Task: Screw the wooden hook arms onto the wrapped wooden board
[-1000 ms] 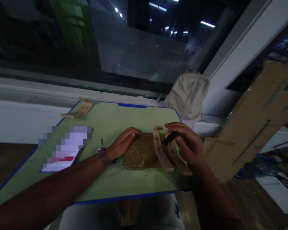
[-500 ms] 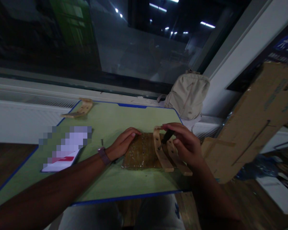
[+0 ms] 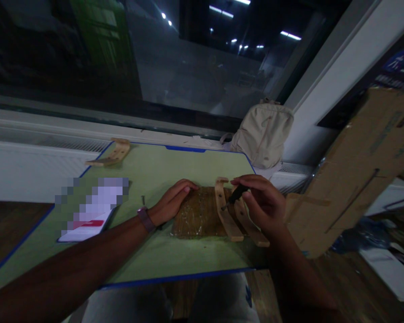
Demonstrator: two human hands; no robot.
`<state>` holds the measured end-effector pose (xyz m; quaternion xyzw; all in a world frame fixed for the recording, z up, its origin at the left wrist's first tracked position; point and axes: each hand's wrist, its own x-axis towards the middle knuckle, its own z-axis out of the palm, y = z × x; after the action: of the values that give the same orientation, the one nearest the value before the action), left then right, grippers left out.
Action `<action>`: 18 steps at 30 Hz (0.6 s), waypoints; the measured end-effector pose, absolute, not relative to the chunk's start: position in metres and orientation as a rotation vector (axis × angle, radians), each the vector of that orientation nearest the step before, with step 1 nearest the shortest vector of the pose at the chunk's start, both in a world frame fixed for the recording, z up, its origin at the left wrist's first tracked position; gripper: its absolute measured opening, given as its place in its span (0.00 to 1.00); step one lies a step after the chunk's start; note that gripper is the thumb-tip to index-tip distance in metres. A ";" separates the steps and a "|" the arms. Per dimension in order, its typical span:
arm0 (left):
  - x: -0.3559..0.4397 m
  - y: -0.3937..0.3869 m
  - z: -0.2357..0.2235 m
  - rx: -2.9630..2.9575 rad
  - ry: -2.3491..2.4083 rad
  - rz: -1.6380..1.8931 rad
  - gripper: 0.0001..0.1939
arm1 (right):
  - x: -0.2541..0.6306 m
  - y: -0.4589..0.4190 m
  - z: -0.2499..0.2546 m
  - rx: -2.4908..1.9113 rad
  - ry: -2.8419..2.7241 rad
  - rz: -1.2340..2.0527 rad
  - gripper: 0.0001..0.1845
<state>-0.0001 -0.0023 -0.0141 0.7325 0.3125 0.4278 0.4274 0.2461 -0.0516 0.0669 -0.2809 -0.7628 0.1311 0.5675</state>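
Observation:
A brown wooden board (image 3: 208, 220), partly covered by shiny film, lies on the green table. My left hand (image 3: 173, 202) holds its far left corner, fingers along the edge. Across the board's right side lie two curved wooden strips with holes, the nearer strip (image 3: 226, 220) and the outer strip (image 3: 251, 226). In my right hand (image 3: 264, 202) is a black-handled screwdriver (image 3: 238, 193), held tilted between thumb and fingers. Its tip meets the nearer strip at a hole; whether a screw sits there is too small to tell.
Another curved wooden piece (image 3: 112, 154) lies at the table's far left corner. A screw (image 3: 143, 199) stands near my left wrist. A phone-like device (image 3: 87, 224), partly pixelated, lies left. Behind stands a beige backpack (image 3: 265, 132); a large cardboard box (image 3: 350, 170) leans at right.
My right hand has shifted slightly right, and the screwdriver's handle leans further to the right. My left hand and the board stay in place.

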 end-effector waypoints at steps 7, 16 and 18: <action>0.000 -0.002 -0.015 1.814 0.771 1.074 0.19 | 0.254 -0.042 0.059 -0.663 -1.700 0.080 0.22; 0.001 -0.002 -0.013 1.824 0.789 1.086 0.21 | 0.242 -0.050 0.067 -0.635 -1.687 0.385 0.17; 0.000 -0.002 -0.013 1.826 0.791 1.086 0.21 | 0.246 -0.048 0.066 -0.687 -1.689 0.219 0.18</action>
<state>0.0004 -0.0022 -0.0134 0.7296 0.3159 0.4341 0.4235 0.2457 -0.0477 0.0659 -0.2973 -0.7308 0.0946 0.6071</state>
